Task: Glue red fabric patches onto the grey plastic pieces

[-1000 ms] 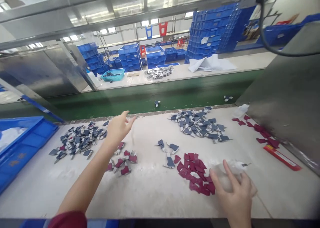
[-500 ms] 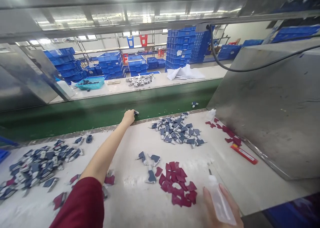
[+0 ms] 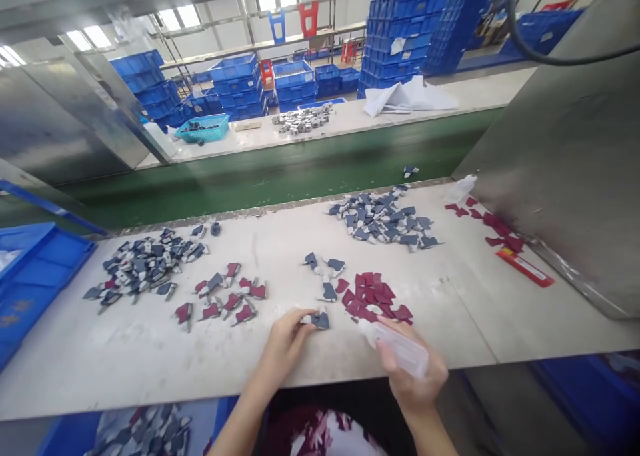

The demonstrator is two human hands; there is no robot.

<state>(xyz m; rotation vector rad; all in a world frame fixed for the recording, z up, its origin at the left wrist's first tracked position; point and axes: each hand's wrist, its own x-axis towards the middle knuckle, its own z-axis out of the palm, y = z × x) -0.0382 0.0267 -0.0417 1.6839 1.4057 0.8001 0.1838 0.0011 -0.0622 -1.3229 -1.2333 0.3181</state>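
My left hand [image 3: 284, 343] is near the table's front edge, its thumb and fingers pinching a small blue-and-white part [image 3: 320, 319]. My right hand [image 3: 417, 373] is wrapped round a translucent squeeze bottle [image 3: 404, 353], whose narrow tip points left toward that part. Just beyond the bottle lies a heap of dark red flat pieces [image 3: 370, 293]. Several loose blue-and-white parts [image 3: 336, 266] rest left of the red heap. Farther left, a scattered group of parts bearing red pieces [image 3: 233, 301] lies on the white table [image 3: 210, 366].
Piles of blue-and-white parts lie at the left [image 3: 145, 266] and back right [image 3: 380, 216]. A green belt [image 3: 240, 179] runs behind the table. Blue bins stand at the left [image 3: 45, 276] and below the front edge. A metal panel [image 3: 565, 169] bounds the right side.
My left hand has come back from the green belt to the front of the table, beside the bottle. My right hand with the bottle now shows more fully. The view has tilted downward.
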